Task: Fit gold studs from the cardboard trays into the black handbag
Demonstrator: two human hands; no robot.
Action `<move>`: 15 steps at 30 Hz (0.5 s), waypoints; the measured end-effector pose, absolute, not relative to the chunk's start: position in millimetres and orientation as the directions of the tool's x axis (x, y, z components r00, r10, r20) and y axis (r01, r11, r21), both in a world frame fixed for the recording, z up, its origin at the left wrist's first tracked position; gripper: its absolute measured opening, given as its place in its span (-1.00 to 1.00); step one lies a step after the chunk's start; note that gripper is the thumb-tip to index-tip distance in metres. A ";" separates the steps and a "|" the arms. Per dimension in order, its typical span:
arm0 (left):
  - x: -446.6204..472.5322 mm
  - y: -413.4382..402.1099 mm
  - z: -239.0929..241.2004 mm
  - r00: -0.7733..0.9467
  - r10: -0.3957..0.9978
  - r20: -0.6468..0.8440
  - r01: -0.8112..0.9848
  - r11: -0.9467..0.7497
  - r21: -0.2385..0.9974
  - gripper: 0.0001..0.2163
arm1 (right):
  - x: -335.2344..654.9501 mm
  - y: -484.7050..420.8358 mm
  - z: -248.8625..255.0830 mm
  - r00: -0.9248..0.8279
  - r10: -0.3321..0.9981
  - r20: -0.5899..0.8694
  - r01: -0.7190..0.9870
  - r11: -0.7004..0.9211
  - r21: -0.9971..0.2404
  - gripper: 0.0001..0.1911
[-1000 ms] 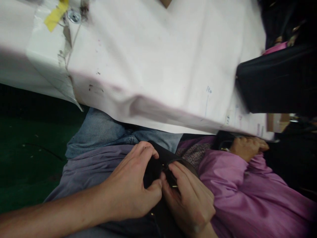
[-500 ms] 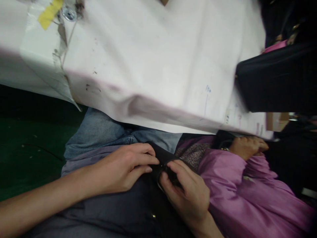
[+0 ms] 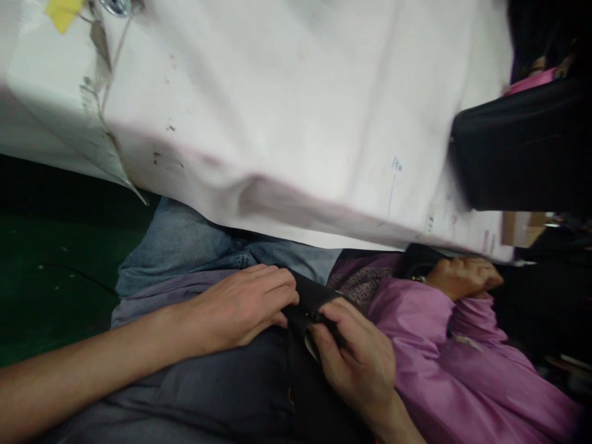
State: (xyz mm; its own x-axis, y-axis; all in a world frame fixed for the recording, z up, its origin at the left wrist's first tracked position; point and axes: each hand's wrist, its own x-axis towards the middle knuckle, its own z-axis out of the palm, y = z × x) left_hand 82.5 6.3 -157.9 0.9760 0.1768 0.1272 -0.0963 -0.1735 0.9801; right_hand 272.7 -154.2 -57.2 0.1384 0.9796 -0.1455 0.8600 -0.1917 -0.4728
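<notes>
A long piece of black fabric (image 3: 319,394) lies across my lap, a fold of it lifted between my hands. My left hand (image 3: 252,305) rests on its left edge, fingers curled and holding the cloth down. From the right, my right hand (image 3: 365,361) pinches the lifted fold between thumb and index finger. A small dark piece with a faint shine (image 3: 315,317) shows at these fingertips, too blurred to name. Below the thumb a pale curved edge is visible. My right hand's other fingers are curled and partly hidden.
A table with a wrinkled white cover (image 3: 277,92) spans the space ahead. On its right stands a black box-shaped item (image 3: 522,148). Close at my right sits a co-worker in a pink sleeve (image 3: 416,333), with a hand (image 3: 462,277) near the table edge. Green floor (image 3: 50,296) shows at left.
My right hand has shifted slightly right and down with the pinched fold. My left fingers have curled in more against the fabric. The view has moved a little.
</notes>
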 end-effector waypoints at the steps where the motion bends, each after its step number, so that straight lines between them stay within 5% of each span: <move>1: 82.9 6.4 -158.6 0.979 0.170 0.117 -0.086 -0.180 0.980 -0.85 | 272.3 -153.9 -57.6 0.128 0.981 -0.148 0.862 -0.184 -0.472 -0.88; 6: 86.0 5.1 -162.7 0.974 0.189 0.126 -0.097 -0.158 0.983 -0.90 | 264.8 -150.3 -56.7 0.156 0.974 -0.163 0.878 -0.213 -0.430 -0.86; 15: 94.9 5.1 -161.1 0.960 0.233 0.156 -0.134 -0.107 0.985 -0.91 | 261.1 -164.3 -49.6 0.297 0.954 0.023 0.913 -0.277 -0.301 -0.75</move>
